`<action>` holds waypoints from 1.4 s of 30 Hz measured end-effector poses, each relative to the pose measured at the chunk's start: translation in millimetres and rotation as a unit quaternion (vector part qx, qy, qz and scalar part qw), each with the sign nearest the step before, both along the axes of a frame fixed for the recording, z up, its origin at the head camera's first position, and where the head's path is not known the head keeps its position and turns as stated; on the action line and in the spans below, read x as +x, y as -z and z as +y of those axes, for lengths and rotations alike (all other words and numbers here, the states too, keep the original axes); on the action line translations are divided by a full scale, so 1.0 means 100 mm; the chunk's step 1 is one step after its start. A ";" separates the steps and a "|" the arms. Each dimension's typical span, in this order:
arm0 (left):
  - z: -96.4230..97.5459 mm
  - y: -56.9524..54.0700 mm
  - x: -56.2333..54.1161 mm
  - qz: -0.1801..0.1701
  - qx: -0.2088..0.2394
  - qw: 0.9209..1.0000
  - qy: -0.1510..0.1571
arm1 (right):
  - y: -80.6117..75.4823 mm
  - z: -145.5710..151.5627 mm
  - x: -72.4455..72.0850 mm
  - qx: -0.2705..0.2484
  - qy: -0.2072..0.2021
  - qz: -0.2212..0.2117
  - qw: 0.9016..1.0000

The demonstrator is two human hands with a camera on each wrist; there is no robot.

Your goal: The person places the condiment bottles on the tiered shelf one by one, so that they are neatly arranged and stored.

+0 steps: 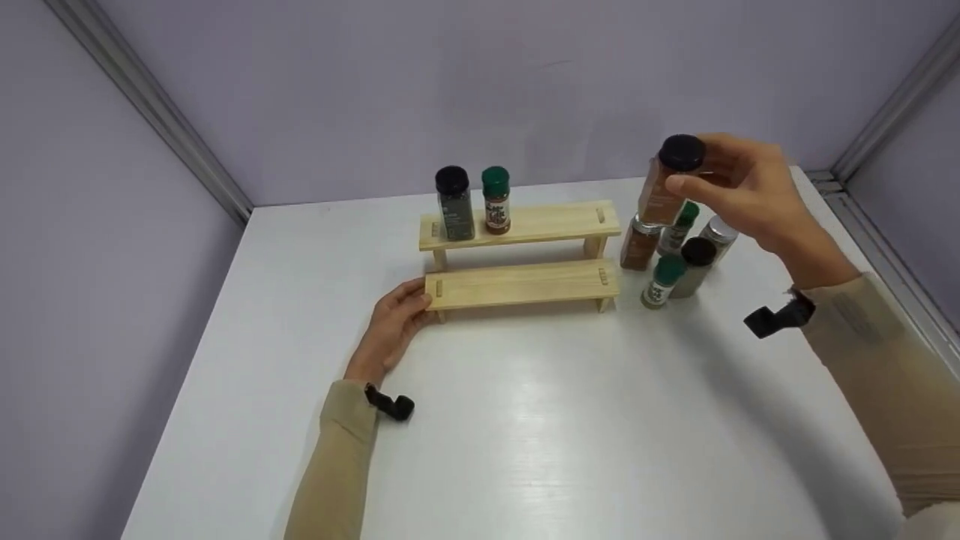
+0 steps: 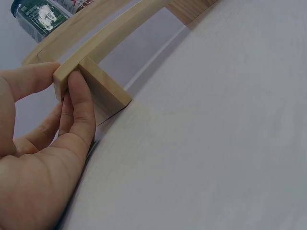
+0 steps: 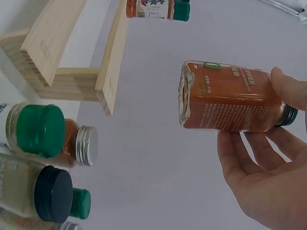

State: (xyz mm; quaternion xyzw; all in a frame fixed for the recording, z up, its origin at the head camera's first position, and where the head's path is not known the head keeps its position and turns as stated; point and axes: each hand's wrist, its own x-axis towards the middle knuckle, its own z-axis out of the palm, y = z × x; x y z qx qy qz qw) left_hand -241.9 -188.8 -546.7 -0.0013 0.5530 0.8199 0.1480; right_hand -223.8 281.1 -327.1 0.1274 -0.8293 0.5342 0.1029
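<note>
Pepper jar (image 3: 234,98) is clear, flat-sided, black-capped, holding orange-brown powder (image 3: 261,93).

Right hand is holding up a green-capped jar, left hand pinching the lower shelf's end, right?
Not green: the head view shows a black cap on the jar held up in the right hand. The left hand does pinch the end of the lower shelf.

Head camera: faces forward-down, widest bench (image 1: 480,420) coverage. Left wrist camera: close range, wooden rack (image 2: 109,39) at 11 o'clock. Right wrist camera: close range, held jar (image 3: 234,98) at 3 o'clock. All three share the rack.
</note>
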 end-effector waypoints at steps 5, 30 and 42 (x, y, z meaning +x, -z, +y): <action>0.00 0.00 0.01 0.001 0.002 1.000 -0.003 | -0.04 -0.19 -0.06 0.019 -0.016 -0.001 1.000; 0.00 -0.01 0.03 0.009 0.001 1.000 0.003 | 0.05 -0.73 -0.48 0.036 -0.071 0.007 0.997; 0.04 -0.02 0.02 -0.002 -0.005 1.000 -0.001 | 0.21 -0.89 -0.59 0.020 -0.080 0.004 0.997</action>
